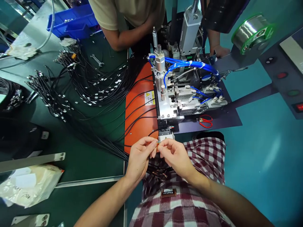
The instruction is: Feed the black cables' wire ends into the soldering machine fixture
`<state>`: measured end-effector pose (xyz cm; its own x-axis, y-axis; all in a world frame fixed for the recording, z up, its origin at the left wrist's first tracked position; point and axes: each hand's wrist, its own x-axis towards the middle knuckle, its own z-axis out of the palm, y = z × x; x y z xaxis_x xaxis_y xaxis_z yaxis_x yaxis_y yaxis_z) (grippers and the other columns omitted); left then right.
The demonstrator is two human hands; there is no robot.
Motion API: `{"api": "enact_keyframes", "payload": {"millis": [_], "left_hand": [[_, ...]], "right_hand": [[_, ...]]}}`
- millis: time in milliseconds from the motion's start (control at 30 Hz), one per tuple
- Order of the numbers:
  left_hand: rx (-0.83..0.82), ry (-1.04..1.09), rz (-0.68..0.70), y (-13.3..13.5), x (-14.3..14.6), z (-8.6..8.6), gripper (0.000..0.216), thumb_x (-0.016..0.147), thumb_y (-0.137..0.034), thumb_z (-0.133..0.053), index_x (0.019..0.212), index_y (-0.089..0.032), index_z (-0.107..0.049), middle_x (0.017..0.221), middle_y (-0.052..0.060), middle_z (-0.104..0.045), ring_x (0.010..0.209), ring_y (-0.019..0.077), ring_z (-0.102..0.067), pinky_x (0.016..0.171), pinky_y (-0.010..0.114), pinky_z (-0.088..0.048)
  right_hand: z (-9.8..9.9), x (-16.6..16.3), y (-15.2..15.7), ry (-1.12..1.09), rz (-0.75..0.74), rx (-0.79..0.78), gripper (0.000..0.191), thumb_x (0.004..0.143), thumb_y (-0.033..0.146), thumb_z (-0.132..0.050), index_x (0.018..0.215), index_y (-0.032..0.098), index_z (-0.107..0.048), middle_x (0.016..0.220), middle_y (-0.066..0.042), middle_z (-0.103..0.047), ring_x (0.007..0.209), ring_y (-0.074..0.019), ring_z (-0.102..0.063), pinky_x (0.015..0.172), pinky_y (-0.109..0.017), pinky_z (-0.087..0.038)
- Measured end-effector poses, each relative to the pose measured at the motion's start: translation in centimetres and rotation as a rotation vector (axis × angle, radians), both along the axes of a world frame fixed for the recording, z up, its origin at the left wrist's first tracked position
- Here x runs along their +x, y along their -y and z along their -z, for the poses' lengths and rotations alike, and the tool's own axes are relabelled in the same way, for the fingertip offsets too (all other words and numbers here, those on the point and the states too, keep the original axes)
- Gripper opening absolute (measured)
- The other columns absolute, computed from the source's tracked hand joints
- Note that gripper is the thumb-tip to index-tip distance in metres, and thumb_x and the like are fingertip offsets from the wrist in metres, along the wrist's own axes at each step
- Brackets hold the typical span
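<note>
My left hand [140,156] and my right hand [174,155] meet just below the front of a small metal machine [175,94]. Both pinch the stripped end of a thin black cable [157,143], whose fine coloured wires show between the fingertips. The cable runs left across an orange pad [139,110] into a big bundle of black cables [78,94] on the green bench. More stripped cable ends [158,173] lie on my checked lap.
Blue air hoses [189,64] loop over the machine. Red scissors [205,121] lie beside it, and a solder spool [253,31] stands at the right. Two other people stand behind the machine. A blue bin [71,19], a spanner [97,60] and plastic bags [28,184] are on the bench.
</note>
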<state>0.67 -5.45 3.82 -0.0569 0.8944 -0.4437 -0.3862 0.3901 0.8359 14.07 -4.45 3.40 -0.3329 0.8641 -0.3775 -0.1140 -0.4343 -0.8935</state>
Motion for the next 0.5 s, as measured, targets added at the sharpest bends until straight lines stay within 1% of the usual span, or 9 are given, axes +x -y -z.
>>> {"api": "enact_keyframes", "payload": {"millis": [67, 133, 200, 300, 333, 400, 467, 500], "left_hand": [[-0.012, 0.045, 0.022, 0.1, -0.5, -0.2, 0.015, 0.077, -0.026, -0.072, 0.08, -0.014, -0.064, 0.068, -0.003, -0.051, 0.056, 0.0046, -0.042, 0.055, 0.018, -0.036], [-0.01, 0.093, 0.066, 0.0, -1.1, -0.5, 0.015, 0.076, -0.025, -0.072, 0.074, -0.013, -0.062, 0.079, -0.001, -0.048, 0.066, 0.0062, -0.044, 0.061, 0.018, -0.039], [-0.008, 0.147, 0.128, -0.3, -1.7, -0.6, 0.018, 0.077, -0.025, -0.071, 0.07, -0.013, -0.059, 0.083, 0.0, -0.044, 0.073, 0.0088, -0.045, 0.066, 0.02, -0.042], [0.007, 0.181, 0.245, -0.6, -2.5, -0.4, 0.023, 0.078, -0.033, -0.069, 0.071, -0.015, -0.056, 0.081, 0.001, -0.042, 0.072, 0.0114, -0.045, 0.065, 0.023, -0.043], [0.031, 0.139, 0.289, -0.5, -2.7, -0.3, 0.026, 0.078, -0.036, -0.068, 0.071, -0.015, -0.055, 0.08, 0.001, -0.042, 0.07, 0.0118, -0.044, 0.064, 0.024, -0.043], [0.115, -0.066, 0.369, 0.1, -2.9, 0.2, 0.027, 0.081, -0.04, -0.065, 0.071, -0.016, -0.056, 0.078, 0.002, -0.045, 0.071, 0.0135, -0.047, 0.064, 0.025, -0.044], [0.218, -0.384, 0.442, 1.3, -2.8, 0.8, 0.022, 0.085, -0.036, -0.06, 0.075, -0.017, -0.061, 0.081, 0.004, -0.052, 0.078, 0.0161, -0.052, 0.07, 0.026, -0.045], [0.26, -0.508, 0.53, 1.9, -2.7, 1.1, 0.021, 0.088, -0.035, -0.057, 0.078, -0.018, -0.064, 0.081, 0.004, -0.056, 0.08, 0.0169, -0.054, 0.072, 0.027, -0.045]], "right_hand": [[-0.1, -0.5, 0.1, -0.113, -0.035, -0.126, 0.025, 0.082, 0.041, -0.063, 0.075, 0.018, -0.055, 0.057, 0.006, -0.052, 0.036, -0.0033, -0.033, 0.034, -0.019, -0.023], [0.0, -1.3, 0.4, -0.166, -0.034, -0.16, 0.028, 0.081, 0.043, -0.064, 0.076, 0.018, -0.053, 0.056, 0.007, -0.05, 0.033, -0.0024, -0.031, 0.032, -0.018, -0.02], [0.3, -2.2, 0.8, -0.176, 0.006, -0.12, 0.028, 0.081, 0.043, -0.063, 0.076, 0.019, -0.051, 0.054, 0.008, -0.048, 0.032, -0.0026, -0.032, 0.032, -0.018, -0.02], [0.9, -3.1, 1.5, -0.132, 0.064, -0.008, 0.024, 0.084, 0.04, -0.061, 0.077, 0.019, -0.05, 0.056, 0.008, -0.046, 0.035, -0.003, -0.032, 0.033, -0.018, -0.023], [1.0, -3.0, 1.7, -0.102, 0.062, 0.022, 0.022, 0.085, 0.039, -0.06, 0.078, 0.019, -0.051, 0.056, 0.008, -0.047, 0.036, -0.0034, -0.033, 0.034, -0.018, -0.025], [1.2, -1.6, 2.1, -0.017, -0.009, 0.061, 0.019, 0.087, 0.036, -0.058, 0.079, 0.019, -0.054, 0.058, 0.006, -0.051, 0.038, -0.0047, -0.037, 0.036, -0.018, -0.029], [1.2, 0.9, 2.4, 0.095, -0.196, 0.093, 0.017, 0.087, 0.03, -0.057, 0.076, 0.018, -0.059, 0.063, 0.003, -0.057, 0.043, -0.0062, -0.045, 0.04, -0.019, -0.034], [1.2, 2.4, 2.5, 0.157, -0.268, 0.116, 0.011, 0.085, 0.026, -0.059, 0.079, 0.018, -0.063, 0.063, 0.003, -0.059, 0.046, -0.0074, -0.049, 0.042, -0.019, -0.035]]}}
